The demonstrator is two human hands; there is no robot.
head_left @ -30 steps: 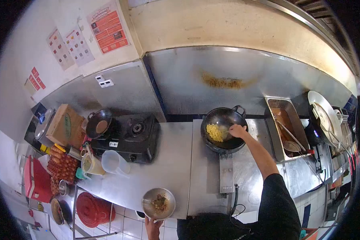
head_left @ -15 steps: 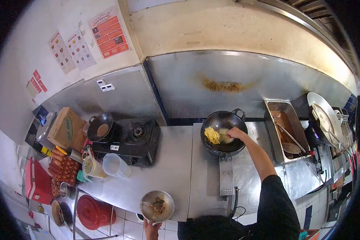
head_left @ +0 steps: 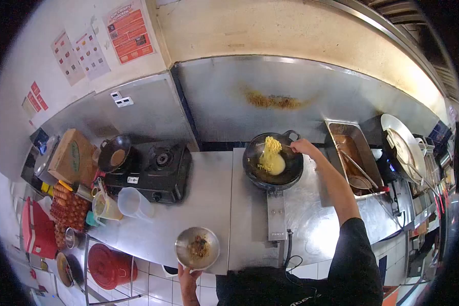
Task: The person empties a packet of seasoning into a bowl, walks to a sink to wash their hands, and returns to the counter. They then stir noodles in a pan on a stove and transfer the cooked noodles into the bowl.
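My right hand is closed on the thin handle of a cooking utensil, its head hidden by noodles. Yellow noodles hang in a clump from it, lifted above the black wok. Pale cloudy liquid shows in the bottom of the wok, touching the lower strands. At the counter's front edge, my left hand grips the near rim of a metal bowl. A brown, reddish seasoning mix lies in that bowl.
Left of the wok stands a black gas stove with a second wok. A clear plastic jug and egg trays are further left. On the right, a deep metal pan holds brown liquid and a strainer.
My right hand has raised the noodles and shifted them, so they hang more upright over the wok. The left hand stays at the bowl. The whole view has moved slightly.
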